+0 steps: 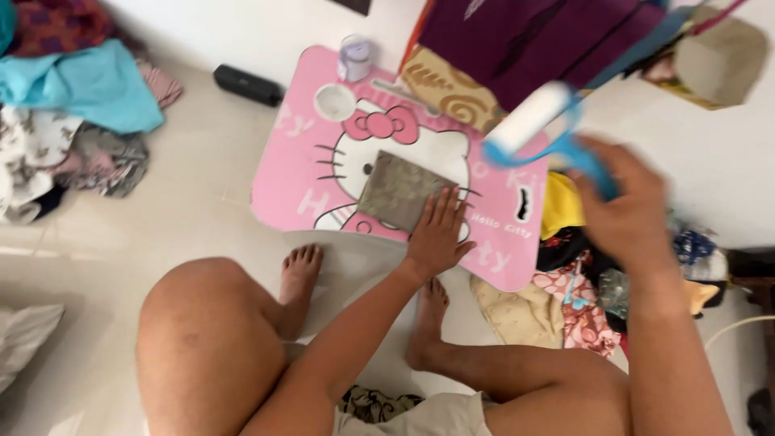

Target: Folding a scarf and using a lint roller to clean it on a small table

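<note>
My left hand [437, 232] lies flat, fingers spread, on the near edge of a folded grey-brown cloth [395, 190]. The cloth rests on a small pink table [291, 169] with a cartoon cat picture. My right hand [626, 202] is raised to the right of the table and grips the blue handle of a lint roller [533, 121]. Its white roll points up and left, above the table's right side. The roller and right hand are blurred.
A small clear cup [356, 56] stands at the table's far edge. A black oblong object [248, 85] lies on the floor beside it. Piles of clothes lie at the left [81, 105] and right [589, 299]. Purple fabric [533, 40] hangs above. My bare legs are folded below.
</note>
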